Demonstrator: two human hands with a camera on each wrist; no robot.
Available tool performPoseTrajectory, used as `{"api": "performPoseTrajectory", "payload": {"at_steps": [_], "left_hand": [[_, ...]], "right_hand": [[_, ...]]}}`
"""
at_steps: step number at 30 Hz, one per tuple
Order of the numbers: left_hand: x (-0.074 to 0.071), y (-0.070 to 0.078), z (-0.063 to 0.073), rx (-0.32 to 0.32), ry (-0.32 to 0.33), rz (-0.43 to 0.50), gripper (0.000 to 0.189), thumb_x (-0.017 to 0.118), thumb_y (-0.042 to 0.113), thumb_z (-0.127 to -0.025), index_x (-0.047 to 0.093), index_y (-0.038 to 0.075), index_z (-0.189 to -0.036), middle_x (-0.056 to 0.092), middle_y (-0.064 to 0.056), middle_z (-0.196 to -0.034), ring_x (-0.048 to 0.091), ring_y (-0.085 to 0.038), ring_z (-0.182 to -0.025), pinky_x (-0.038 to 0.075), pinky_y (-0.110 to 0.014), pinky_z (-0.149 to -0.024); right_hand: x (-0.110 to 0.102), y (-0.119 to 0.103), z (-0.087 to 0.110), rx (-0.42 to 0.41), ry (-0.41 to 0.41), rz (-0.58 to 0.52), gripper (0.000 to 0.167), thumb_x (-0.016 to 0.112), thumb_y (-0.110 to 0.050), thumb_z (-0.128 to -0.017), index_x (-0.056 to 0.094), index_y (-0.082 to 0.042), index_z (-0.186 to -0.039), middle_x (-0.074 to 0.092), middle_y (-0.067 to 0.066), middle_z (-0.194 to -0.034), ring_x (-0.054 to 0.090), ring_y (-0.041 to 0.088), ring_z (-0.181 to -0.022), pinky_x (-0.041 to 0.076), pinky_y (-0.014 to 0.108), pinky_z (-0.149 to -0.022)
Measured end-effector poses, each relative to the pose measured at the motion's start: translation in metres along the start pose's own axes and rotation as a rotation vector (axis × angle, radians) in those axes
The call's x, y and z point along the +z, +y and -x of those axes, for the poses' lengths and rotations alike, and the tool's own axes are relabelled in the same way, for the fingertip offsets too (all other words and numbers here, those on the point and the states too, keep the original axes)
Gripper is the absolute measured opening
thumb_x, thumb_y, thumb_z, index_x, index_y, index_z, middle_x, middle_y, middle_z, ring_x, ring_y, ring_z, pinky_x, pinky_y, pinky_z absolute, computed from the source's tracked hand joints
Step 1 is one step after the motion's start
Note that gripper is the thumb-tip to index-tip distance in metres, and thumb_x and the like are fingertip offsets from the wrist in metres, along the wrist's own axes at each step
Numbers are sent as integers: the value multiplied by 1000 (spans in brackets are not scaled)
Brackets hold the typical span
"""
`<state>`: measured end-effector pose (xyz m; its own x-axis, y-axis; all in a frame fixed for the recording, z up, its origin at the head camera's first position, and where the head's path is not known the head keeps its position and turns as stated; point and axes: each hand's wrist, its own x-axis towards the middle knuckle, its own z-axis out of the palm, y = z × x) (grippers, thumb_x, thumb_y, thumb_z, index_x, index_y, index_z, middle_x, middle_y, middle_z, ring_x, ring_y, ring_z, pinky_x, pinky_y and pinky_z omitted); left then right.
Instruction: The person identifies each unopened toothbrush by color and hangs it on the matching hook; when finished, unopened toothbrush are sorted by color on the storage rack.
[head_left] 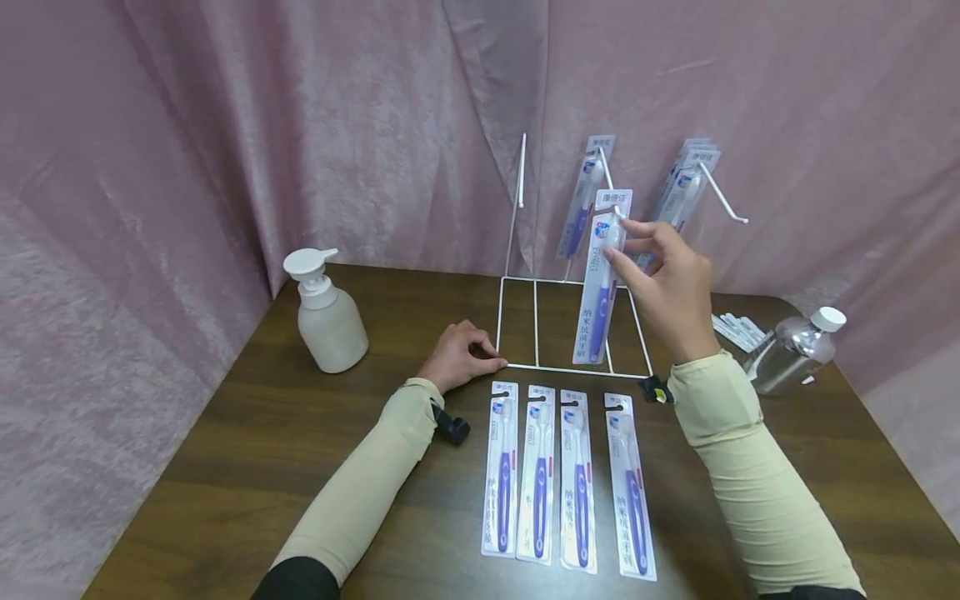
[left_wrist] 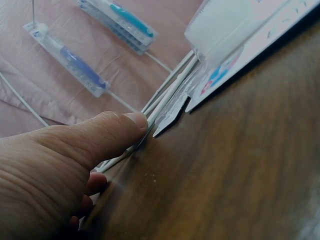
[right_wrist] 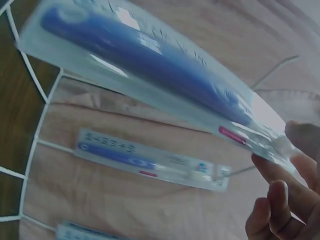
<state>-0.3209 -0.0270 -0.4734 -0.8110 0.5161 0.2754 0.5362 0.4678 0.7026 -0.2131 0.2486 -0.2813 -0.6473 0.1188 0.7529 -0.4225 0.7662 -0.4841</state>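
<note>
My right hand (head_left: 667, 279) pinches a packaged toothbrush (head_left: 597, 304) with a purple handle near the upper part of its pack, in front of the rack's middle hook. The pack hangs upright, slightly tilted; in the right wrist view the toothbrush pack (right_wrist: 150, 70) crosses the top. My left hand (head_left: 463, 357) holds the front left corner of the white wire display rack (head_left: 555, 367) between thumb and fingers, the thumb (left_wrist: 112, 132) lying on the wire. One toothbrush pack (head_left: 579, 208) hangs on the middle hook. Several packs (head_left: 686, 187) overlap on the right hook.
Several toothbrush packs (head_left: 535, 475) lie in a row on the wooden table (head_left: 420, 533) before the rack. A pump bottle (head_left: 330, 325) stands at the left. At the right are a clear bottle (head_left: 791, 354) with a white cap and some white strips (head_left: 738, 329). A pink curtain (head_left: 360, 133) hangs behind.
</note>
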Motion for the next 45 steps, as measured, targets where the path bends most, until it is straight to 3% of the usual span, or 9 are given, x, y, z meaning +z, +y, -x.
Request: {"api": "performPoseTrajectory", "payload": {"at_steps": [6,10,13,17,20,25,31,41,45], "left_hand": [[4,3,0,13,8,-6,19,93,32,-83,77,23,-78,64,3,-92,55,-18,-91,44,-37,-87],[7,6,0,6,3,-3,20,93,33,-82,76,23,-79,63,3,-92,54,-19,-91,44,-37,-88],[9,10,-2,0,-3,-4,20,93,32,-83,76,22,-79,62,2,-93,53,-20,-91,44,-37,-88],[12,14,-4,5,-4,-14,21,93,32,-83,76,22,-79,61,2,-93,52,-20,-91,44,-37,-87],[14,17,-5,12,-6,-15,21,93,32,-83,75,22,-78,60,2,-93,52,-20,-91,43,-36,-87],[17,22,-5,3,-26,-4,20,92,31,-84,75,22,-78,61,2,-94,52,-20,-92,43,-36,-87],[20,21,-5,-23,-42,5,19,92,33,-85,76,23,-80,60,2,-96,51,-20,-93,43,-36,-87],[26,16,-11,43,-30,10,20,93,32,-83,76,24,-78,61,4,-91,52,-19,-89,43,-36,-85],[29,14,-13,51,-33,11,20,93,34,-83,76,25,-78,60,4,-90,51,-18,-89,43,-36,-85]], "right_hand": [[24,19,-23,110,36,2,37,82,-25,-95,71,-7,-127,80,12,-107,59,-2,-66,41,12,-61],[37,34,-41,151,59,30,39,80,-26,-97,69,-7,-129,79,13,-110,72,11,-81,45,13,-70],[42,43,-54,177,73,58,40,79,-26,-97,68,-6,-130,79,13,-111,75,24,-89,46,22,-74],[46,52,-66,216,95,71,39,79,-26,-97,68,-8,-130,79,12,-111,73,24,-98,48,33,-82],[47,57,-71,228,118,86,39,79,-28,-97,69,-10,-129,79,11,-108,71,24,-93,45,33,-80],[48,64,-75,231,135,134,40,78,-31,-97,68,-12,-130,80,8,-103,67,23,-84,38,29,-72],[48,69,-77,233,138,138,41,79,-30,-96,67,-13,-131,80,6,-107,74,24,-95,45,38,-78],[38,76,-73,194,120,155,40,80,-26,-96,67,-14,-132,79,9,-114,75,30,-104,53,47,-88],[26,71,-63,194,106,146,42,81,-23,-95,66,-12,-132,78,11,-116,74,32,-100,53,41,-84]]}}
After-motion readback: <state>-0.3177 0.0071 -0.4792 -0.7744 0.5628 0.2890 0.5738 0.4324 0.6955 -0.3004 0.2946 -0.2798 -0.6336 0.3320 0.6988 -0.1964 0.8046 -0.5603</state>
